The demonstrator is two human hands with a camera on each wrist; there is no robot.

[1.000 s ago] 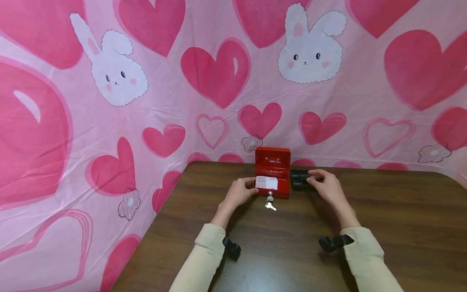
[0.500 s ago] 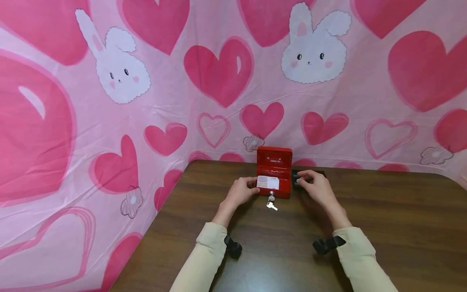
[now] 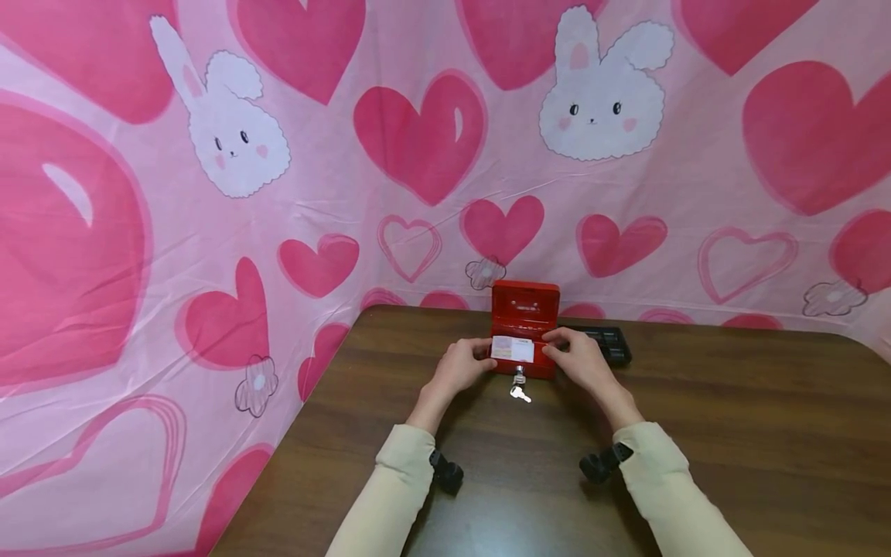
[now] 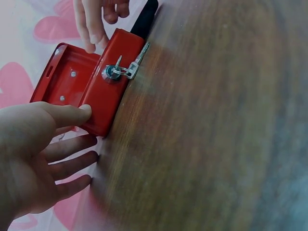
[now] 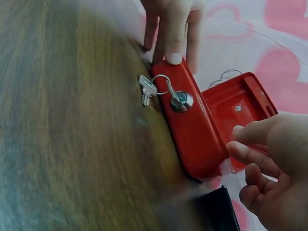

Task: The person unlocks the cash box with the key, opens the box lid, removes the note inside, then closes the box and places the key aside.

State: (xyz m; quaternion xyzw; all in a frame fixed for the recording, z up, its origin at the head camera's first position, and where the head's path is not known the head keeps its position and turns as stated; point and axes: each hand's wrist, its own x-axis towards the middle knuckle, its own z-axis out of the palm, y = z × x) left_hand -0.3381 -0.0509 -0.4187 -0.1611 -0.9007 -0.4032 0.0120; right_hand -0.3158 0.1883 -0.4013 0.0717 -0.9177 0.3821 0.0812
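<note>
Pink heart-print cloth (image 3: 515, 174) backs the tabletop (image 3: 759, 433) bearing the red box (image 4: 111, 98), lid (image 3: 525, 305) raised. The left hand (image 3: 459, 367) grips one end; the right hand (image 3: 583, 362) hovers at the other, its grasp unclear. A bumped lid might drop on them.

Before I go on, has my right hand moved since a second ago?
Yes, leftward in the head view, judged against the red box: the right hand has gone from the black tray to the box's right end.
</note>
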